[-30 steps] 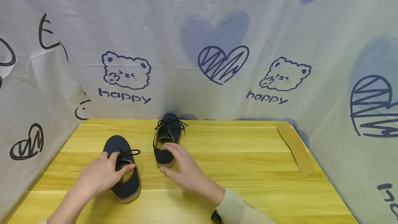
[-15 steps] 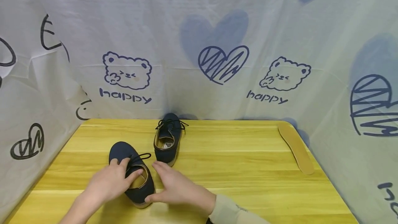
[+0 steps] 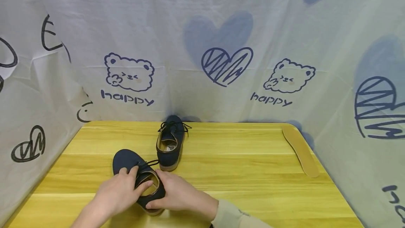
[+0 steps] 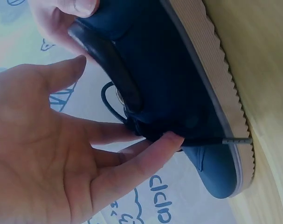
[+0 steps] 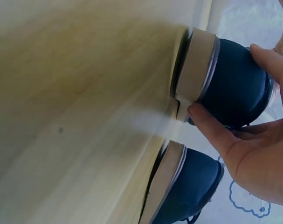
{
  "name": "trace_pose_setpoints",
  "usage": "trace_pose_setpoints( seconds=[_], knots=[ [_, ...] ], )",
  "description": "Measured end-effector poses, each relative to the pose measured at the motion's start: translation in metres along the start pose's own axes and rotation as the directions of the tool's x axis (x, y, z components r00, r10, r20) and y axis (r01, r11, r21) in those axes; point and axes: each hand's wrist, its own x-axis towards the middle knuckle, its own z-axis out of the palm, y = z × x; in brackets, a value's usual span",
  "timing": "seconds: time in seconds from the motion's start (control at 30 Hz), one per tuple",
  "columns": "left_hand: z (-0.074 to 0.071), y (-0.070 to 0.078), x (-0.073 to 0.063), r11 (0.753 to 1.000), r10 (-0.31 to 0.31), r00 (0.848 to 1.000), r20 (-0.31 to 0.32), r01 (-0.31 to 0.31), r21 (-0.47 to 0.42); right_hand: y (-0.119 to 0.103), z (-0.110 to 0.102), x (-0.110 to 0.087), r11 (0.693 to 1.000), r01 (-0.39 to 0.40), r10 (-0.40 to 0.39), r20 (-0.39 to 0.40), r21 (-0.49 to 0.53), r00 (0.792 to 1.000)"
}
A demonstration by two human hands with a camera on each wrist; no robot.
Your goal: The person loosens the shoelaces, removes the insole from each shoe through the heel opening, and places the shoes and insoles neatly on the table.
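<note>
A navy lace-up shoe (image 3: 126, 159) with a tan sole sits at the near left of the table, tilted toward the upper left. My left hand (image 3: 118, 191) reaches over it, fingertips on the laces. In the left wrist view the thumb of my left hand (image 4: 62, 126) stands apart from the shoe's collar, and a loose lace end (image 4: 225, 141) hangs down the side. My right hand (image 3: 175, 191) grips the heel, thumb on one side and fingers on the other. The heel (image 5: 234, 79) shows between the thumb and fingers of my right hand (image 5: 253, 140) in the right wrist view.
The matching navy shoe (image 3: 171, 143) stands just behind, toe toward the back wall, its laces tied. A tan insole (image 3: 300, 150) lies near the right edge of the wooden table (image 3: 240, 171). White printed cloth (image 3: 221, 27) walls in the back and sides.
The near shoe has shifted right and nearer with my left hand, its heel swinging right. My right hand has left the far shoe and come down onto the near shoe's heel.
</note>
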Motion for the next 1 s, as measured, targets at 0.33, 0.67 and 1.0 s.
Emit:
trace_pose_setpoints(
  seconds=[0.33,0.67,1.0],
  knots=[
    [-0.005,0.003,-0.004,0.998,0.034,0.999,0.011,-0.033,-0.053,0.028,-0.018,-0.015,0.991,0.045,-0.052,0.054,0.123,0.997],
    [-0.001,0.008,0.005,0.923,0.283,0.949,-0.140,-0.310,-0.229,0.070,-0.052,-0.040,0.971,0.063,-0.103,0.168,0.229,0.980],
    [0.019,0.022,0.037,0.823,0.507,0.861,-0.045,-0.498,-0.274,0.104,-0.081,-0.075,0.974,0.036,-0.088,0.232,0.222,0.969]
  ],
)
